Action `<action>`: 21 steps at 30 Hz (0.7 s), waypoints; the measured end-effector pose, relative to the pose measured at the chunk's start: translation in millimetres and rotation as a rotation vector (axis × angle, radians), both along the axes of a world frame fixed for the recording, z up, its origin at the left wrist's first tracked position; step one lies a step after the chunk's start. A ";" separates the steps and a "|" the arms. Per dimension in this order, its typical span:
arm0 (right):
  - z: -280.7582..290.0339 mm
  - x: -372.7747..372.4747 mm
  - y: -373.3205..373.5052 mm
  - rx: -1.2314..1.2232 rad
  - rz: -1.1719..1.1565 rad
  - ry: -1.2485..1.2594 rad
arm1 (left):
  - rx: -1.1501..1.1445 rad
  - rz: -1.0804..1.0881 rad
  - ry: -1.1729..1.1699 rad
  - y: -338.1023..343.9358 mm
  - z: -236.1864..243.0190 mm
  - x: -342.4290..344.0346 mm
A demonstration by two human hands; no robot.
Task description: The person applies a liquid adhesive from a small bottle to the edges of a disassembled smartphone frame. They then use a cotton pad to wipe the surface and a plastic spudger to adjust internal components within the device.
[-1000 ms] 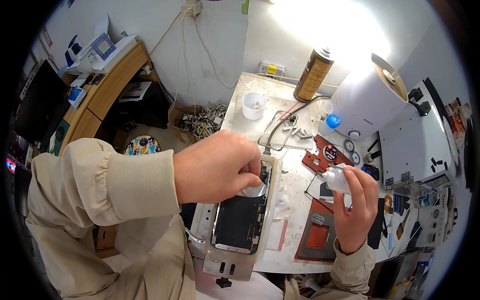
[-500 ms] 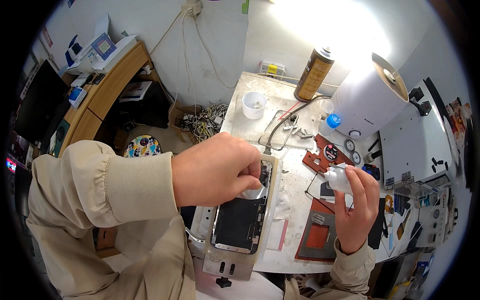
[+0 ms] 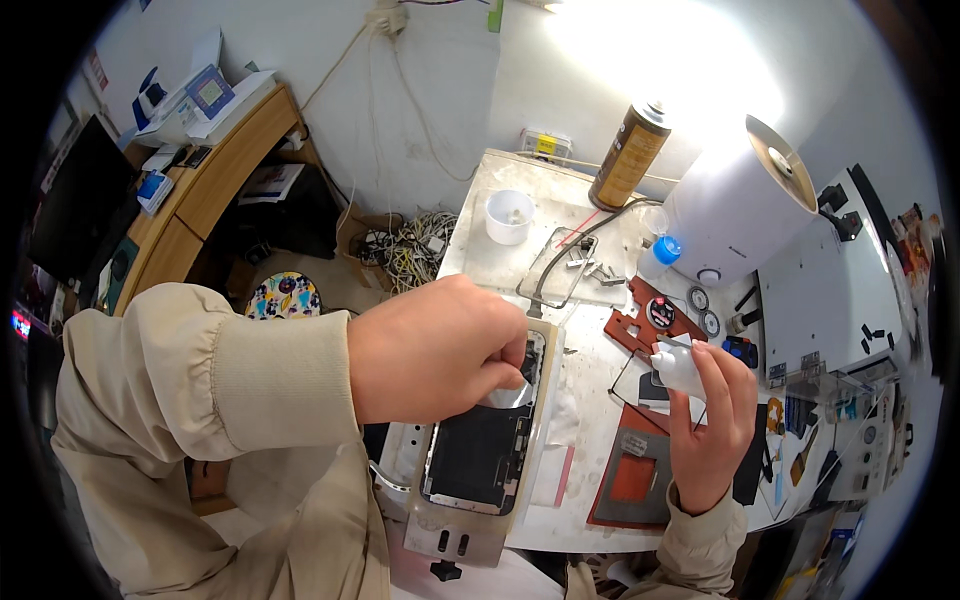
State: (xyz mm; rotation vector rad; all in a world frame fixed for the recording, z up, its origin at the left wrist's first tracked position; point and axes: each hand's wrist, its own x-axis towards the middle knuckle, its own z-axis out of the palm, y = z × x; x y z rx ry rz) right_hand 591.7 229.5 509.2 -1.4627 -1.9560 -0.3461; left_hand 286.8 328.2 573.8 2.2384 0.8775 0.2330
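Observation:
A phone screen assembly (image 3: pixel 475 455), black inner side up, lies in a metal holder (image 3: pixel 470 535) in front of me. Over its far half, my left hand (image 3: pixel 440 350) is closed, thumb and fingers pinching a thin silvery card (image 3: pixel 512 396). The card's lower edge rests against the screen assembly; my fingers hide the rest of it. Off to the right, my right hand (image 3: pixel 722 415) holds a small white dropper bottle (image 3: pixel 680 368), tilted with its nozzle to the left. That bottle is above the bench, apart from the screen assembly.
Beyond the holder are a white cup (image 3: pixel 509 217), a spray can (image 3: pixel 630 158) and a blue-capped bottle (image 3: pixel 660 256). A white cylindrical appliance (image 3: pixel 740 205) stands at the back right. Red-brown mats (image 3: pixel 620 500) and loose tools lie on the right. Cables (image 3: pixel 415 250) heap beside the bench.
The whole view has shifted slightly. Both hands keep their grips, with the card still at the screen assembly and the bottle still raised on the right.

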 end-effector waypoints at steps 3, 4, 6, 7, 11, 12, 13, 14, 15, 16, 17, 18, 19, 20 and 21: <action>-2.4 1.7 1.0 0.001 -0.006 -0.007 | 0.027 -0.021 0.006 0.8 -1.5 0.4; -2.7 2.0 1.4 0.001 -0.010 -0.012 | 0.037 -0.028 0.011 1.2 -1.7 0.7; -2.7 2.5 1.4 0.001 -0.019 -0.020 | 0.051 -0.053 0.015 2.3 -1.7 1.2; -3.3 3.3 1.5 -0.001 -0.020 -0.020 | 0.058 -0.067 0.017 2.9 -2.2 1.2; -5.5 4.0 2.2 -0.003 -0.021 -0.017 | 0.096 -0.088 -0.005 2.8 -5.1 -0.3; -5.4 3.8 2.5 -0.003 -0.021 -0.018 | 0.099 -0.092 -0.006 3.1 -5.6 -0.4; -5.0 3.6 2.5 -0.005 -0.024 -0.021 | 0.101 -0.097 -0.007 3.3 -6.0 -0.4; -4.5 3.5 2.4 -0.006 -0.027 -0.024 | 0.104 -0.099 -0.008 3.8 -5.9 -0.5; -4.2 3.4 2.3 -0.007 -0.031 -0.027 | 0.107 -0.100 -0.009 4.1 -5.6 -0.7; -4.3 3.3 1.9 -0.010 -0.031 -0.022 | 0.110 -0.102 -0.010 4.3 -5.4 -0.8; -4.7 3.5 1.5 -0.011 -0.033 -0.017 | 0.102 -0.103 -0.010 5.0 -5.5 -0.7; -5.2 3.7 1.3 -0.013 -0.035 -0.012 | 0.094 -0.104 -0.011 5.6 -5.6 -0.6; -5.9 4.1 1.3 -0.013 -0.036 -0.011 | 0.086 -0.104 -0.011 6.1 -5.7 -0.5; -6.8 4.6 1.4 -0.014 -0.036 -0.010 | 0.061 -0.093 -0.005 6.1 -5.0 -0.2; -7.4 4.9 1.4 -0.014 -0.037 -0.008 | 0.037 -0.082 0.001 5.7 -3.6 0.0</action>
